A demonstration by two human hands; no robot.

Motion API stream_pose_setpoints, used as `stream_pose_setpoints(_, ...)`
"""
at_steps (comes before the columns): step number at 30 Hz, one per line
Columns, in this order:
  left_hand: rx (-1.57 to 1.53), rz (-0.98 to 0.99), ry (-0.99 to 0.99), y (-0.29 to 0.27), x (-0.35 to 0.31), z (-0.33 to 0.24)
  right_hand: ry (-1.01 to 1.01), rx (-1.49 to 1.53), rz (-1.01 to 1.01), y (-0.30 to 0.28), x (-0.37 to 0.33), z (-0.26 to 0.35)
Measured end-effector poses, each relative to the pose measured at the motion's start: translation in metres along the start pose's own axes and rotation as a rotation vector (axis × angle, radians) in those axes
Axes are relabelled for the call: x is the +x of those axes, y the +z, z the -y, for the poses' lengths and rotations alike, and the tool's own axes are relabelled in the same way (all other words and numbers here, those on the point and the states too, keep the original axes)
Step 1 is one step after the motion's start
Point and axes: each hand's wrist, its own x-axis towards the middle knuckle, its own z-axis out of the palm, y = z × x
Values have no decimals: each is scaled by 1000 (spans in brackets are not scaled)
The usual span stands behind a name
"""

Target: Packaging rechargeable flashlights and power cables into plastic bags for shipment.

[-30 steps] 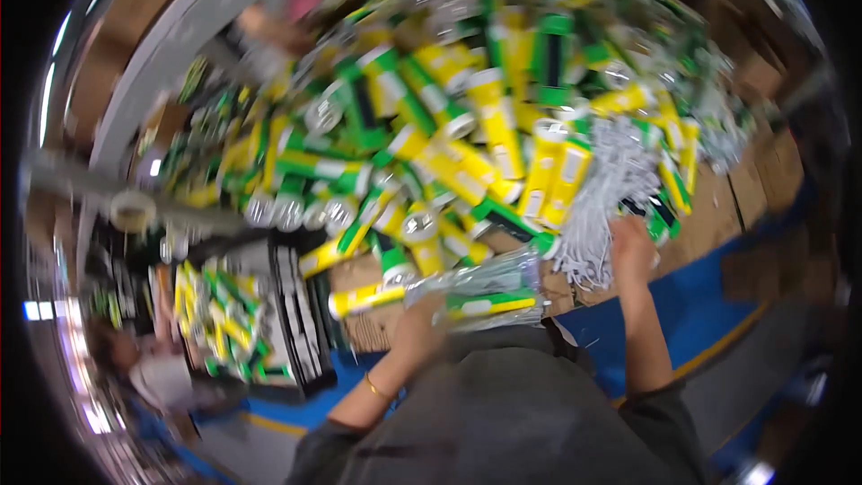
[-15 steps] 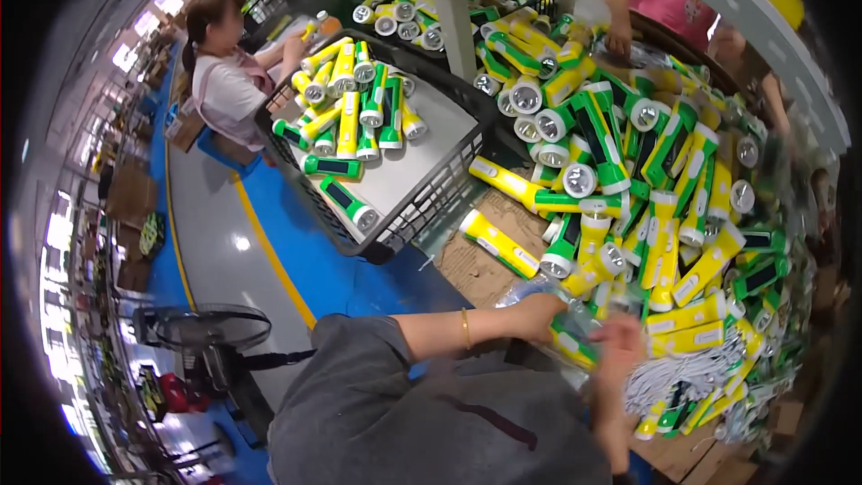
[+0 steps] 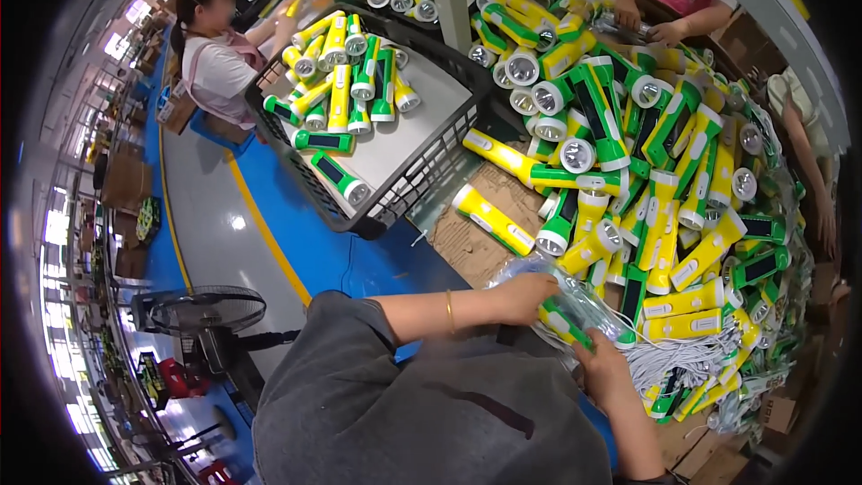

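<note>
Just in front of my body, my left hand (image 3: 525, 298) is closed on a clear plastic bag (image 3: 585, 307). A yellow and green flashlight (image 3: 558, 321) lies partly in or against the bag; which of the two I cannot tell. My right hand (image 3: 607, 370) grips the lower end of this flashlight, thumb on top. Beside the right hand sits a bundle of white cables (image 3: 680, 364). Past both hands spreads a heap of similar flashlights (image 3: 600, 126), some with dark solar panels. One yellow flashlight (image 3: 493, 220) lies apart on brown cardboard (image 3: 467, 250).
A black plastic basket (image 3: 422, 171) with several flashlights stands at the upper left. Behind it sits a co-worker (image 3: 220, 67). Another person's hands (image 3: 666, 32) work at the far right. A grey post (image 3: 455, 13) rises beyond the basket. A black fan (image 3: 202, 310) stands lower left.
My right hand has come down from over the bag to the flashlight's lower end. The left hand keeps hold of the bag. The view has shifted slightly.
</note>
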Motion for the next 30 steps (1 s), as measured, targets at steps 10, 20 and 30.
stream_pose_setpoints(10,278,-229,512,52,24,-38,782,1272,-650,76,-20,-20)
stream_pose_setpoints(20,-23,96,448,70,76,-76,780,1363,-864,76,-22,-2)
stream_pose_setpoints(30,522,-175,825,27,74,-75,719,1102,-981,27,-54,-2)
